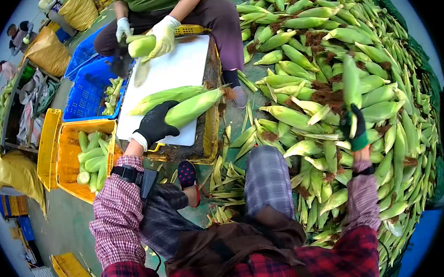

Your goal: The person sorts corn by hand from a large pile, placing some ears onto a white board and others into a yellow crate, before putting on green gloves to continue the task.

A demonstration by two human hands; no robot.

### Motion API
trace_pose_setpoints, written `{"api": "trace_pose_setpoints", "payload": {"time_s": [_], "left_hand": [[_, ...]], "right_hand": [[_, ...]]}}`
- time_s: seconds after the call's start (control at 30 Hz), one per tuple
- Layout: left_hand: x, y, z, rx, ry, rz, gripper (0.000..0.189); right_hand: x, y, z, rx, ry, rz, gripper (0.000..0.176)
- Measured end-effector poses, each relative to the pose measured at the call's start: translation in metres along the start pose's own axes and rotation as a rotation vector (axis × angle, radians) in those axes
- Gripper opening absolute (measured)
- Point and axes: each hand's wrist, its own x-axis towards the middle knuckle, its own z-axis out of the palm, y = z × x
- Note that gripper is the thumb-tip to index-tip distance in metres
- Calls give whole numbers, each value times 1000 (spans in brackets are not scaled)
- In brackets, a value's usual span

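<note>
My left hand [156,123], in a black glove, is closed on a green ear of corn in its husk [192,108] over the white board [183,135]. A second husked ear [166,97] lies just beyond it, close to my fingers. At the right, my right hand [353,125], in a black and green glove, grips another ear of corn [351,82] held upright over the big corn pile [383,111]. That ear is slightly blurred.
Across the board a seated person's gloved hands [164,36] hold an ear. Left of the board stand a blue crate [84,96] with a few pieces and an orange crate [70,170] with trimmed ears. Loose husks litter the floor near my feet.
</note>
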Motion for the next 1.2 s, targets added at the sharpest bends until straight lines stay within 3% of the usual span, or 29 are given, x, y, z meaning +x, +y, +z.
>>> {"api": "trace_pose_setpoints", "payload": {"time_s": [0.13,0.17,0.27,0.3,0.4,0.47,0.6,0.7,0.73,0.8,0.87,0.93,1.0,1.1,1.2], "left_hand": [[-1,4,-8,-10,-94,-17,89],[-1,4,-9,-13,-95,-32,89],[-5,13,-17,-125,-70,-125,91],[-6,14,-18,-156,-44,-169,92],[-10,7,-21,-192,27,-214,91],[-17,-2,-24,-95,79,-152,90],[-27,-21,-25,173,164,-92,80],[-32,-15,-16,663,544,-123,64],[-30,-11,-21,666,625,-69,60],[-27,3,-20,267,627,28,53],[-23,39,-34,-644,117,-293,57],[-32,58,-21,-831,84,-109,64],[-35,58,-16,-801,82,-60,69],[-27,41,-12,-665,115,-135,72],[-16,13,-10,-113,220,75,84]], "right_hand": [[-67,80,34,68,-220,124,47],[-93,96,64,224,-139,228,48],[-104,153,81,311,-378,420,37],[-116,165,101,309,-435,471,24],[-143,205,153,326,-522,566,24],[-159,225,171,244,-421,609,24],[-177,281,203,316,-667,728,32],[-196,311,229,188,-641,710,34],[-201,320,239,165,-652,709,36],[-201,348,248,272,-819,719,37],[-207,370,264,223,-729,687,33],[-216,369,286,122,-688,692,29],[-232,358,318,-19,-747,464,21],[-213,357,323,-385,-880,542,19],[-185,308,315,-532,-1061,137,22]]}}
